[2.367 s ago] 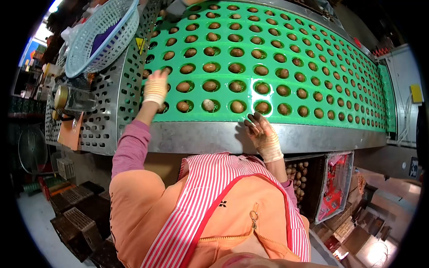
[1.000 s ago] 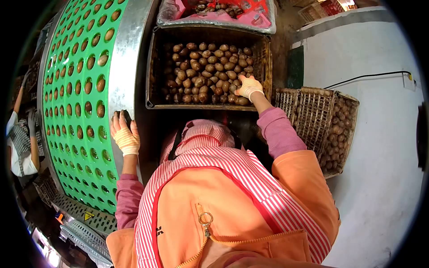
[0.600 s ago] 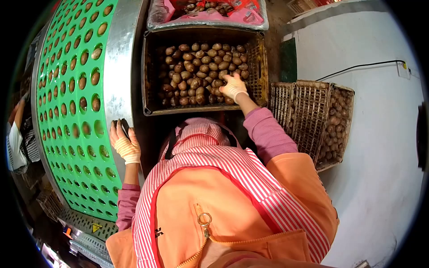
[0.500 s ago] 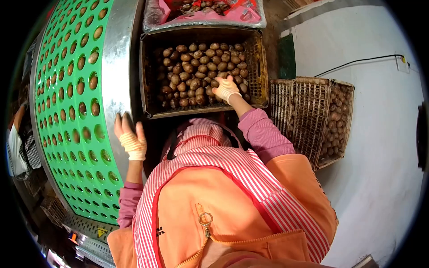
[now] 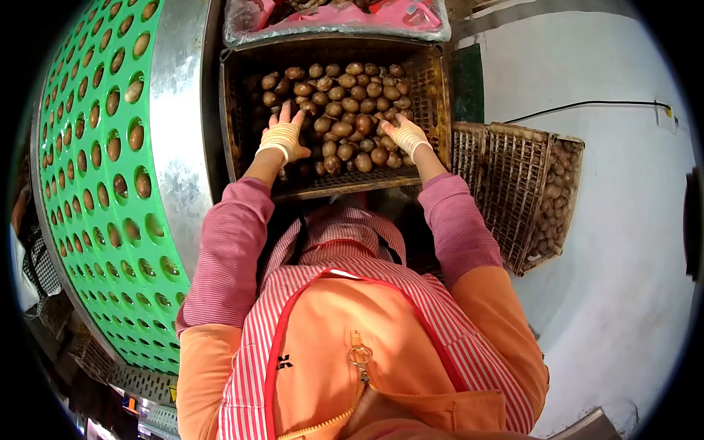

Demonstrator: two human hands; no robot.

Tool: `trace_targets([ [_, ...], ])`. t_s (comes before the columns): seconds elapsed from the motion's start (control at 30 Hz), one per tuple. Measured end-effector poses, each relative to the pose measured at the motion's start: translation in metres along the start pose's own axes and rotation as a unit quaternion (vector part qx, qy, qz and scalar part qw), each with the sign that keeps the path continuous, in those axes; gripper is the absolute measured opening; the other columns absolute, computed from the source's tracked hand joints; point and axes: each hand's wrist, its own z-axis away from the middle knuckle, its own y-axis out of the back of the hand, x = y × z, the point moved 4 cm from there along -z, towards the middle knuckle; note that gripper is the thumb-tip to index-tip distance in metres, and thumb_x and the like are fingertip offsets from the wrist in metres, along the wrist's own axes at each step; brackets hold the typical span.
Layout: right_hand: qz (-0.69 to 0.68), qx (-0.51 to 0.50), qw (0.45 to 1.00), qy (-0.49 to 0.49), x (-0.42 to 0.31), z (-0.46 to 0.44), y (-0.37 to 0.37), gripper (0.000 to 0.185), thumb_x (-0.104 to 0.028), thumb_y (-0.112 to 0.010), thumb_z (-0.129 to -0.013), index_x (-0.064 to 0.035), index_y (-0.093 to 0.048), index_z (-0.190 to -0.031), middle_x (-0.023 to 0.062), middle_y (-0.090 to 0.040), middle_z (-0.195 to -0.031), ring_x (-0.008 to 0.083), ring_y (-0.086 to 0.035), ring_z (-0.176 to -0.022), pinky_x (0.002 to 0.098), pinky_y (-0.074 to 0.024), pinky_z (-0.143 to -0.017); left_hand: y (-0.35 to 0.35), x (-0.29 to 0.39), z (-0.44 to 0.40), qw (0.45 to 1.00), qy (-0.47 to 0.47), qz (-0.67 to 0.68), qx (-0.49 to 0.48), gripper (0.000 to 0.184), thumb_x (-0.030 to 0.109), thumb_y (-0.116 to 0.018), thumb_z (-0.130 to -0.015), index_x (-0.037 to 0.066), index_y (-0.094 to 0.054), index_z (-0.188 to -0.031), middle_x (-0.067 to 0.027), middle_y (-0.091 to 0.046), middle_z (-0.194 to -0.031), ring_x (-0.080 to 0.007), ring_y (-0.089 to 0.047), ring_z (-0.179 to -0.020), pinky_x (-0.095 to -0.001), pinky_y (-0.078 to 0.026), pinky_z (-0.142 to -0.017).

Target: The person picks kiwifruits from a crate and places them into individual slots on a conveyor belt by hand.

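Observation:
Brown eggs [image 5: 357,110] lie heaped in a dark, worn crate [image 5: 334,193] in front of me. My left hand [image 5: 284,138], its palm banded with pale wrapping, reaches over the crate's near left part. Its fingers are spread and rest on or just above the eggs. On the right side of the crate, my right hand [image 5: 405,136], wrapped in the same way, touches the eggs with outstretched fingers. Neither hand visibly grips an egg, though the undersides of the fingers are hidden.
Left of the crate, a green conveyor [image 5: 99,198] carries eggs in oval pockets behind a metal side panel [image 5: 180,95]. A plastic-lined box [image 5: 337,29] stands beyond the crate. More crates [image 5: 513,191], one filled with eggs, stand at right beside a white wall [image 5: 609,257].
My left hand has moved from the conveyor's metal edge into the crate. My right hand has shifted slightly right among the eggs, and several eggs in the heap have moved.

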Motion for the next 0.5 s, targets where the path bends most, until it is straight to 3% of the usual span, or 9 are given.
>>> trace_targets([
  [0.1,0.048,0.030,0.998,-0.029,-0.016,0.026,0.005,0.078,-0.057,-0.053,-0.089,-0.0163,-0.030,-0.151,0.0160,-0.035,-0.152,0.0333,-0.036,-0.139,0.0460,-0.0304,-0.114,-0.007,0.003,-0.002,1.000,0.002,0.020,0.000,0.101,0.028,-0.087,-0.064,0.017,-0.033,-0.148,-0.0185,-0.013,-0.158,-0.0427,-0.032,-0.136,-0.0462,-0.041,-0.107],
  [0.27,-0.195,-0.095,0.975,0.036,0.006,0.006,-0.003,0.073,-0.052,-0.060,-0.089,-0.0139,-0.039,-0.148,0.0138,-0.032,-0.155,0.0318,-0.032,-0.141,0.0446,-0.0270,-0.115,-0.006,0.007,0.001,0.997,0.015,0.069,-0.029,0.102,0.028,-0.087,-0.063,0.014,-0.033,-0.148,-0.0245,-0.009,-0.157,-0.0456,-0.033,-0.135,-0.0448,-0.039,-0.109],
  [0.37,-0.196,-0.092,0.976,-0.014,-0.002,0.010,-0.016,0.074,-0.053,-0.060,-0.089,-0.0144,-0.038,-0.148,0.0129,-0.033,-0.154,0.0312,-0.031,-0.142,0.0440,-0.0254,-0.116,-0.008,0.010,-0.006,0.996,0.018,0.091,-0.017,0.103,0.028,-0.088,-0.062,0.014,-0.033,-0.148,-0.0241,-0.009,-0.157,-0.0450,-0.035,-0.135,-0.0440,-0.038,-0.109],
  [0.5,-0.266,-0.186,0.946,-0.012,-0.009,0.029,-0.007,0.082,-0.058,-0.057,-0.089,-0.0179,-0.026,-0.153,0.0103,-0.019,-0.160,0.0334,-0.021,-0.146,0.0564,-0.0258,-0.113,-0.016,0.005,-0.009,0.991,-0.017,0.131,0.000,0.105,0.026,-0.088,-0.062,0.013,-0.032,-0.149,-0.0228,-0.013,-0.156,-0.0426,-0.036,-0.135,-0.0423,-0.038,-0.109],
])
